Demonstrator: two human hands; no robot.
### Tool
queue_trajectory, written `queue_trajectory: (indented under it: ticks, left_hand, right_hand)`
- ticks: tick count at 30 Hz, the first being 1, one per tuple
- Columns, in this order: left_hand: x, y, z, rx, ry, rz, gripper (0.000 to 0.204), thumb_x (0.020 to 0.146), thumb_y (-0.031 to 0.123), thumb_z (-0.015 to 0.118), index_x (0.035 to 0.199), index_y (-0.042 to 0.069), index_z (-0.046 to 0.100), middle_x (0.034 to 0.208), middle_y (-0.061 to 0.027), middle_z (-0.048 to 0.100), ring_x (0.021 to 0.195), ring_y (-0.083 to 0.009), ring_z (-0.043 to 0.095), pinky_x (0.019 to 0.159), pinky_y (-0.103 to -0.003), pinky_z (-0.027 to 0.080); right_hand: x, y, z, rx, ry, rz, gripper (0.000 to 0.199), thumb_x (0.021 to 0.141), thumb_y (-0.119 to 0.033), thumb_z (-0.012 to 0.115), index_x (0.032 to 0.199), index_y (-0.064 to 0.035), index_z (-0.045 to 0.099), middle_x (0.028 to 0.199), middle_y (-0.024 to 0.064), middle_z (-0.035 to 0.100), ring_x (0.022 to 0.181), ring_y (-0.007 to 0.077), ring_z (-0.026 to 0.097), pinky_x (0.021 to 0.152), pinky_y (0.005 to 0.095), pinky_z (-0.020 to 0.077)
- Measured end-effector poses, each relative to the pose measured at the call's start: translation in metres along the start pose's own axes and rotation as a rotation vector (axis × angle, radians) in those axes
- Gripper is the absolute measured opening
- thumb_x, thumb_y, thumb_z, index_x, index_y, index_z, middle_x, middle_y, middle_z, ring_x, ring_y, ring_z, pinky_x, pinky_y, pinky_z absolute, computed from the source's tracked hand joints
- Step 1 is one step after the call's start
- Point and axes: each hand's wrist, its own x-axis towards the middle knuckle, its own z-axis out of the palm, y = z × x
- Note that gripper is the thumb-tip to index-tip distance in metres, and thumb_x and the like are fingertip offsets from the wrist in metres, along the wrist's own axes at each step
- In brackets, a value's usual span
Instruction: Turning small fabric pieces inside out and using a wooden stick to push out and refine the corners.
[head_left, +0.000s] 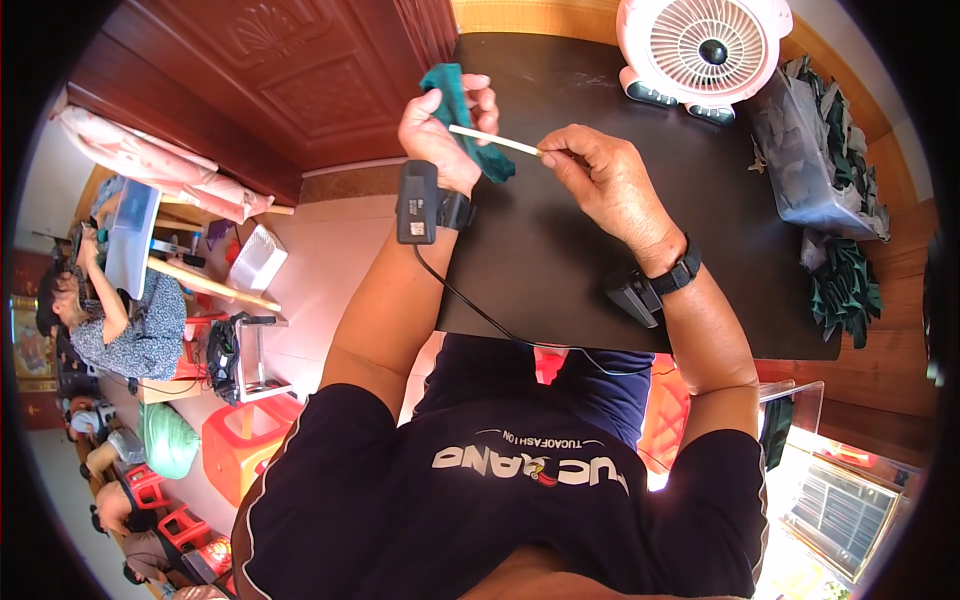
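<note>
My left hand (425, 128), up over the far left side of the dark table, is closed around a dark green strip of cloth (494, 164). One end of the cloth stands up above the fingers and the other hangs past the palm. Between thumb and fingertips, my right hand (607, 185) pinches one end of a thin white stick (495, 138). Its other end points left and lies across the cloth at my left palm. I cannot tell whether the stick touches the cloth or goes into it. Each wrist wears a strapped black box.
A pink fan (712, 52) stands at the back of the black table (560, 260). To the right are a clear bin (790, 165) heaped with cloth pieces and a dark green pile (843, 290). A cable hangs from my left wrist. Other people sit at the far left, near red stools.
</note>
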Motion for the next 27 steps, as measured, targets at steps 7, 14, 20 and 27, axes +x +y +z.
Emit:
queue_trajectory:
  ticks: [7, 14, 20, 27]
  left_hand:
    - [0.001, 0.006, -0.008, -0.128, -0.111, 0.047, 0.043, 0.078, 0.035, 0.052, 0.099, -0.001, 0.062, 0.075, -0.0107, 0.049, 0.064, -0.0222, 0.045, 0.053, -0.03, 0.037]
    - [0.001, 0.01, -0.011, -0.223, -0.266, 0.059, 0.042, 0.078, 0.036, 0.051, 0.101, 0.002, 0.064, 0.071, -0.0088, 0.049, 0.06, -0.0207, 0.044, 0.051, -0.03, 0.035]
    - [0.005, 0.012, -0.014, -0.24, -0.324, 0.041, 0.046, 0.081, 0.038, 0.045, 0.101, 0.002, 0.064, 0.071, -0.0107, 0.052, 0.057, -0.0219, 0.046, 0.049, -0.03, 0.037]
    - [-0.001, 0.012, -0.004, -0.025, -0.189, 0.116, 0.049, 0.08, 0.041, 0.045, 0.1, 0.0, 0.063, 0.071, -0.0094, 0.049, 0.057, -0.0199, 0.043, 0.053, -0.028, 0.035]
  right_hand:
    - [0.0, -0.011, 0.0, 0.015, -0.077, -0.053, 0.004, 0.081, -0.006, 0.062, 0.085, -0.0042, 0.062, 0.076, 0.0104, 0.062, 0.066, 0.0288, 0.061, 0.059, 0.0351, 0.0483]
    - [-0.003, -0.006, -0.001, 0.038, 0.023, 0.03, 0.005, 0.081, 0.0, 0.062, 0.086, -0.0021, 0.062, 0.077, 0.0091, 0.062, 0.064, 0.0223, 0.06, 0.058, 0.0291, 0.0476]
    - [-0.003, -0.014, 0.002, -0.093, -0.034, -0.048, 0.003, 0.081, -0.008, 0.062, 0.084, -0.0079, 0.063, 0.074, 0.0084, 0.06, 0.065, 0.0297, 0.06, 0.057, 0.0368, 0.0488]
    - [-0.003, -0.01, 0.004, -0.107, 0.011, -0.023, 0.003, 0.082, -0.008, 0.061, 0.085, -0.0067, 0.062, 0.075, 0.0096, 0.061, 0.065, 0.0309, 0.06, 0.057, 0.0376, 0.0487]
